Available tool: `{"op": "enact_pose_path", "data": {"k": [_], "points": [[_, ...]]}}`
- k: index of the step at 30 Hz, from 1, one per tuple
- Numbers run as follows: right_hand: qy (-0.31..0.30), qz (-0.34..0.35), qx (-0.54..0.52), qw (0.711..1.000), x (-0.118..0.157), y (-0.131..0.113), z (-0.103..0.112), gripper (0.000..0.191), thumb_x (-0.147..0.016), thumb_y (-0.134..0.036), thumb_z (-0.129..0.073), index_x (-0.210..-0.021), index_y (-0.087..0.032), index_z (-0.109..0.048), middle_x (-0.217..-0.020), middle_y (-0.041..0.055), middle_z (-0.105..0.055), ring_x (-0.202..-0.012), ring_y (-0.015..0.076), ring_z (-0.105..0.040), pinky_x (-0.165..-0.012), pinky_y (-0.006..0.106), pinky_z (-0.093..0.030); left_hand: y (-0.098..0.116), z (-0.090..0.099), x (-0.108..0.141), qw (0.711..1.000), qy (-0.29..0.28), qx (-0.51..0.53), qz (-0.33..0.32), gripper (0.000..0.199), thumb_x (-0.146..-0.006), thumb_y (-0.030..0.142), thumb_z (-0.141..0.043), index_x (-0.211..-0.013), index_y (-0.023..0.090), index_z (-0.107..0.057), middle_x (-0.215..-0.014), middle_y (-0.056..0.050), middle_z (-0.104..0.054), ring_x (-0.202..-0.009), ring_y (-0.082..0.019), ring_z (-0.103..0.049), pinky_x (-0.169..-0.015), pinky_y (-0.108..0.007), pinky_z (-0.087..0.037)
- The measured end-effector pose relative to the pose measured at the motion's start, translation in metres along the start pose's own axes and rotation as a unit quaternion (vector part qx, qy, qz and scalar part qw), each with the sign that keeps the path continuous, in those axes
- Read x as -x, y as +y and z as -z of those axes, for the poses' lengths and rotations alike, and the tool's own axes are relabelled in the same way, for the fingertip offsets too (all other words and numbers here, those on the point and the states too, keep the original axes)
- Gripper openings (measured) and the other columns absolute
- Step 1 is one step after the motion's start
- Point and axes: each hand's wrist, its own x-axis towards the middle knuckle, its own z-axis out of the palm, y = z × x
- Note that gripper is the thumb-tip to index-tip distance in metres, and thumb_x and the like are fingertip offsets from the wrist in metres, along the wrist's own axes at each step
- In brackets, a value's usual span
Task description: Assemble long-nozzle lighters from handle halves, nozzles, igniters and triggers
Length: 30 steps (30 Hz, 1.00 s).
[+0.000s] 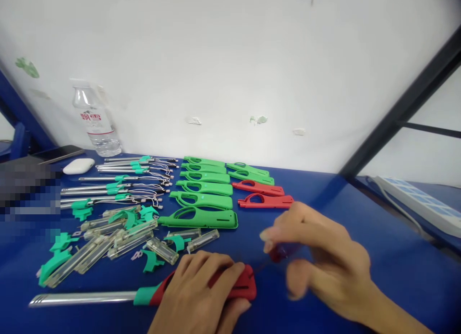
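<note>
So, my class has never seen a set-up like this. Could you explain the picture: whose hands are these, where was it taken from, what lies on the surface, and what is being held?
There is no machine here, just a person's bare hands. The single picture comes from a camera on the person's head, looking forward and down.

On the blue table lie green casings, two spare red casings, metal rods with wires, clear parts and teal pieces.

The left hand holds down a red casing with a metal tube. The right hand's fingers hold something small and red, too blurred to name.
</note>
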Motion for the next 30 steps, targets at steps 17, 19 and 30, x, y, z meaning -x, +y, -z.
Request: {"op": "enact_pose_path", "data": {"k": [17, 19, 30], "points": [[-0.042, -0.123, -0.105, 0.986, -0.0077, -0.0082, 0.0078, 0.045, -0.117, -0.018, -0.077, -0.152, -0.045, -0.085, -0.111, -0.0003, -0.096, -0.092, 0.0198, -0.093, -0.085, 0.029, -0.077, 0.0007, 0.0011, 0.0001, 1.0, 0.002, 0.0, 0.002, 0.029, -0.122, 0.05, -0.07, -0.148, 0.039, -0.076, -0.127, 0.007, -0.09, -0.108, -0.022, -0.088, -0.098, -0.037, -0.07], [-0.003, -0.104, -0.068, 0.992, -0.0076, -0.0075, 0.0076, 0.036, -0.107, -0.019, -0.093, -0.134, -0.042, -0.094, -0.098, -0.0024, -0.094, -0.08, 0.0176, -0.09, -0.077, 0.024, -0.075, 0.0007, 0.0003, 0.0, 1.0, -0.001, -0.002, 0.006, 0.028, -0.123, 0.051, -0.068, -0.147, 0.039, -0.077, -0.127, 0.007, -0.09, -0.109, -0.022, -0.088, -0.099, -0.037, -0.07], [0.039, -0.069, -0.016, 0.997, -0.0027, -0.0007, -0.001, 0.028, -0.114, -0.021, -0.083, -0.133, -0.04, -0.091, -0.101, -0.004, -0.091, -0.084, 0.0146, -0.084, -0.077, 0.024, -0.07, 0.004, 0.0011, 0.0012, 1.0, -0.004, -0.003, 0.009, 0.028, -0.125, 0.054, -0.063, -0.145, 0.039, -0.077, -0.127, 0.008, -0.09, -0.108, -0.02, -0.087, -0.098, -0.036, -0.068]]}}
